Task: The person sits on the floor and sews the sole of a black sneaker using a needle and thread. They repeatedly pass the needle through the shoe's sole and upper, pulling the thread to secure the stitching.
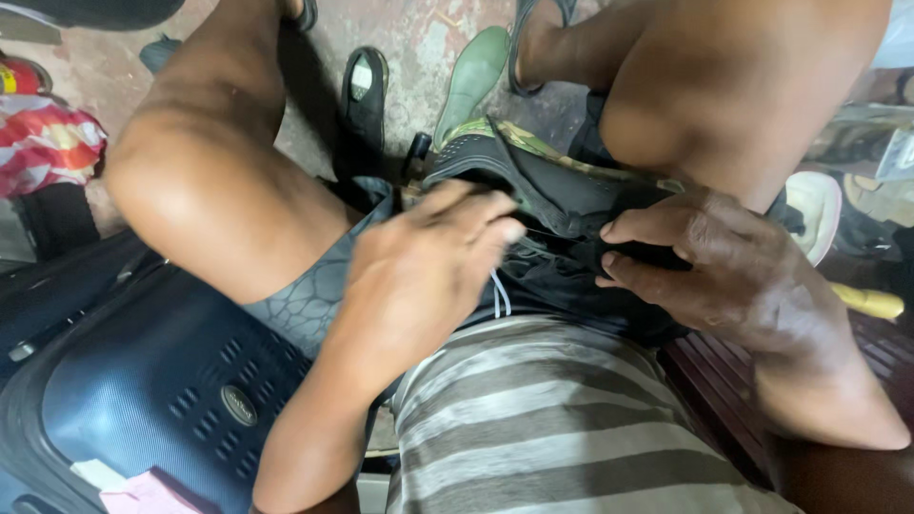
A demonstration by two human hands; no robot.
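- A black shoe (533,186) with a camouflage-patterned sole edge lies on the person's lap, between the knees.
- The left hand (419,262) presses on the shoe's near side, fingers curled over it.
- The right hand (709,262) pinches the shoe's dark upper from the other side.
- It looks light, soft and pliable in the upper; the stiffer sole edge seems the surest hold.
- A green insole (473,76) lies on the floor beyond the shoe.

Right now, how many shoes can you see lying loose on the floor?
2: a black sandal and a green sole, side by side on the floor between the knees. More may be hidden behind the legs.
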